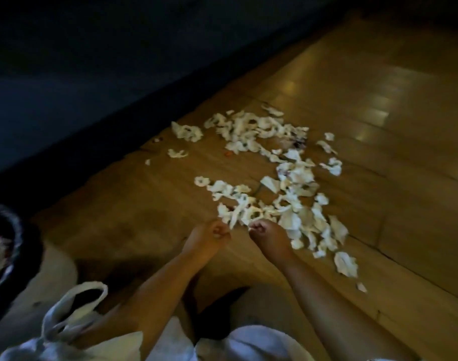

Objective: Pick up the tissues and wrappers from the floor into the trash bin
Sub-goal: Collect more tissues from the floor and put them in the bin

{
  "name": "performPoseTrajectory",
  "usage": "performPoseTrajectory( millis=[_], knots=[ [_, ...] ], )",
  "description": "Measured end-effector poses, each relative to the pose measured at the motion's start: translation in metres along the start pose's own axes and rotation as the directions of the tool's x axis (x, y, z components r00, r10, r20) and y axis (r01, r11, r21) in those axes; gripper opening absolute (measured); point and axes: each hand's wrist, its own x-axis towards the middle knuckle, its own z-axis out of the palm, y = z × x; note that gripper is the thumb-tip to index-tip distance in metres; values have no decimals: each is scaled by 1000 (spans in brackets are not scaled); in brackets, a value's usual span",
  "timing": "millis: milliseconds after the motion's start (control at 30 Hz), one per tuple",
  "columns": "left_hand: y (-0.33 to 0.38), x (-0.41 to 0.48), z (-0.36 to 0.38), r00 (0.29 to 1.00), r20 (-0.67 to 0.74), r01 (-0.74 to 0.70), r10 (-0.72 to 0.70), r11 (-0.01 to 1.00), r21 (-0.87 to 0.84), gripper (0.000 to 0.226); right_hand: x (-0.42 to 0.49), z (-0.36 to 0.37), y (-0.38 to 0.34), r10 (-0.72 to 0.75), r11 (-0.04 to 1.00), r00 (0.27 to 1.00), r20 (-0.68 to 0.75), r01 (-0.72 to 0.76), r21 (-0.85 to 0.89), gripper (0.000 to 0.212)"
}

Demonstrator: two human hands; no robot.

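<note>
Torn, crumpled white tissues litter wood floor; L hand & R hand fingers curled, pinching near-edge scraps.

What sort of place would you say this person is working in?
Probably a dim indoor room, perhaps a home: a glossy wooden plank floor, scattered tissue scraps on it, and a lined bin at the left edge.

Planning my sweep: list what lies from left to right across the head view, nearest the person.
Bin → white bag → left hand → right hand → lone tissue.
</note>
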Motion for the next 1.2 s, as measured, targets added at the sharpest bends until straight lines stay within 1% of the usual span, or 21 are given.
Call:
performPoseTrajectory(
  millis=[100, 167, 200, 267, 333, 367, 400, 467, 500, 533, 600, 667, 733, 767, 833, 900, 933, 1000, 1067, 1133, 1200],
  knots=[
    [16, 29, 54, 991, 130, 27, -33, 999, 47, 31, 7, -21, 66, 183, 983, 979, -85, -179, 50, 23],
    [23, 48, 86, 980, 185, 60, -71, 996, 63, 32, 11, -33, 109, 355, 933, 926, -132, -342, 109, 17],
    [27, 57, 100, 972, 216, 76, -93, 994, 82, 33, 14, -38, 130, 442, 893, 884, -152, -419, 163, 16],
    [32, 73, 125, 955, 273, 81, -115, 988, 133, 35, 19, -48, 168, 588, 804, 772, -242, -524, 281, 21],
    [34, 87, 143, 939, 327, 58, -106, 986, 155, 36, 23, -59, 201, 672, 740, 639, -374, -564, 366, 35],
    [35, 93, 150, 932, 348, 39, -98, 984, 172, 36, 26, -64, 216, 709, 704, 561, -427, -597, 384, 44],
    [36, 99, 156, 931, 354, 26, -90, 983, 182, 37, 29, -70, 227, 765, 638, 470, -440, -646, 419, 53],
    [34, 115, 164, 942, 329, 18, -73, 986, 168, 37, 32, -77, 246, 889, 453, 310, -337, -701, 551, 73],
    [33, 121, 166, 942, 328, 16, -73, 984, 175, 38, 35, -78, 256, 919, 392, 271, -287, -707, 589, 80],
    [33, 128, 166, 936, 343, 14, -81, 981, 193, 38, 38, -77, 264, 927, 373, 262, -268, -720, 585, 81],
    [27, 142, 167, 926, 370, -8, -72, 978, 210, 37, 49, -74, 283, 906, 416, 301, -298, -768, 488, 70],
    [20, 152, 169, 932, 356, -11, -64, 979, 205, 35, 60, -69, 291, 875, 462, 346, -339, -807, 367, 56],
    [16, 158, 172, 950, 307, -2, -64, 978, 209, 35, 70, -62, 295, 838, 499, 342, -424, -796, 343, 46],
    [14, 161, 174, 954, 290, 11, -73, 977, 211, 36, 74, -57, 296, 803, 539, 351, -482, -773, 335, 40],
    [11, 166, 180, 950, 301, 14, -80, 976, 216, 36, 77, -46, 295, 728, 638, 405, -553, -696, 329, 33],
    [11, 170, 187, 944, 321, 12, -82, 977, 215, 37, 80, -44, 294, 714, 690, 443, -542, -578, 435, 28],
    [11, 172, 189, 946, 314, 15, -80, 979, 203, 38, 81, -43, 291, 690, 717, 465, -554, -541, 439, 25],
    [9, 173, 193, 953, 296, 15, -69, 984, 180, 38, 84, -43, 282, 571, 811, 507, -646, -472, 346, 21],
    [6, 175, 196, 957, 285, 10, -56, 987, 161, 37, 92, -41, 267, 431, 898, 562, -706, -339, 279, 24],
    [-1, 177, 197, 956, 289, -6, -47, 984, 179, 35, 103, -34, 252, 308, 951, 650, -694, -228, 208, 26],
    [-6, 176, 196, 955, 291, -5, -52, 981, 193, 35, 118, -25, 242, 202, 979, 740, -642, -165, 118, 24]
  ],
)
